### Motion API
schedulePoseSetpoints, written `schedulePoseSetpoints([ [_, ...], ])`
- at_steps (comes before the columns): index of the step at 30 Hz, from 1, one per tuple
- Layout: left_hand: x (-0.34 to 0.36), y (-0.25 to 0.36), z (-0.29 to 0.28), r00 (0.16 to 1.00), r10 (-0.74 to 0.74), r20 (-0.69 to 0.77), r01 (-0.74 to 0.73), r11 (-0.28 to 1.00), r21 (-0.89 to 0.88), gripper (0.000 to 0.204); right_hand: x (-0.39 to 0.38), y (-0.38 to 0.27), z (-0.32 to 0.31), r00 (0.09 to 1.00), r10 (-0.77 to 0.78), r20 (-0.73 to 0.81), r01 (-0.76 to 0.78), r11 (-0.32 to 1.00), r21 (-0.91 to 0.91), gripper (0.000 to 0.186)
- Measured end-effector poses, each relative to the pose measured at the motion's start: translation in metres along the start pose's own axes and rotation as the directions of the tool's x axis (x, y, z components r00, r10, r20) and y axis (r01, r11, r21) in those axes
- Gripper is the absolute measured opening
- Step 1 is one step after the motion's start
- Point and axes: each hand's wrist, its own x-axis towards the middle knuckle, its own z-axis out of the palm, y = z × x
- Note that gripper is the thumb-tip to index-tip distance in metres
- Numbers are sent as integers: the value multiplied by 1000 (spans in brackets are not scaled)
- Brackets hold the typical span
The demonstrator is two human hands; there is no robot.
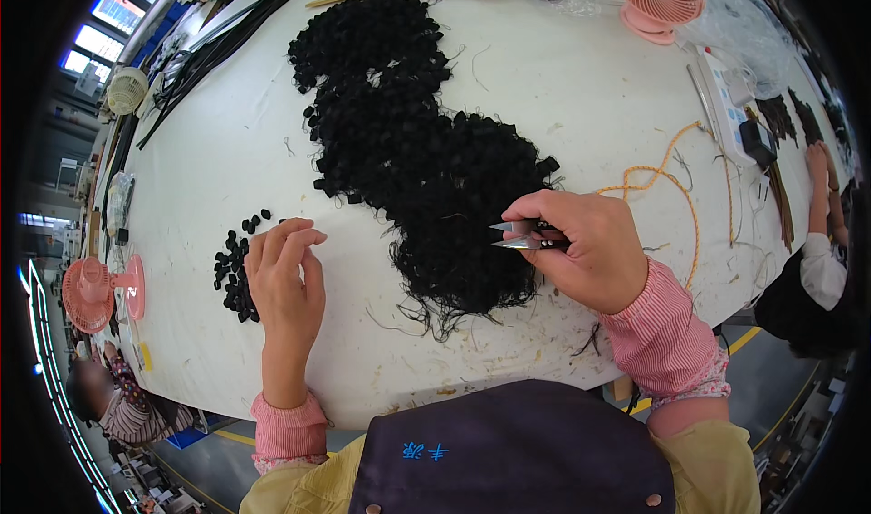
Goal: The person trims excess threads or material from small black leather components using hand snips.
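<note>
A long heap of small black fabric pieces with loose threads [386, 142] runs from the far middle of the table toward me. At its near right end my right hand [594, 246] is closed around a pair of thread snips [531, 234]. The snips' blades are parted and point left over the black threads. To the left, my left hand [286, 278] hovers with bent, parted fingers and nothing visible in them. Beside it lies a small pile of separate black pieces [238, 274], partly covered by that hand.
An orange cord [653, 171] lies right of the heap. A white power strip [729, 106] and a pink fan [655, 1] stand farther right, another pink fan [91, 294] at the left edge. Co-workers sit at the right [807, 287] and lower left [136, 414].
</note>
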Motion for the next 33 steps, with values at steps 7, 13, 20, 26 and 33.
schedulePoseSetpoints([
  [7, 22, 80, 8, 918, 334, 212, -125, 752, -647, 33, 1, 2, 0, 1000, -16, -21, 16, 1000, 20, 19],
  [13, 22, 85, 34, 933, 315, 175, -118, 726, -677, 24, 0, 1, 2, 1000, 14, 13, -16, 993, 117, 19],
  [20, 22, 86, 32, 959, 131, 251, 132, 578, -805, 18, -3, -1, 5, 989, 54, 137, -100, 929, 356, 25],
  [26, 25, 85, 31, 979, 204, 5, -142, 697, -703, 20, -1, -5, 0, 992, -53, 116, 22, 967, 253, 27],
  [33, 23, 91, 32, 979, 201, -44, -181, 740, -648, 21, -4, 0, 7, 997, 14, 79, -38, 949, 314, 25],
])
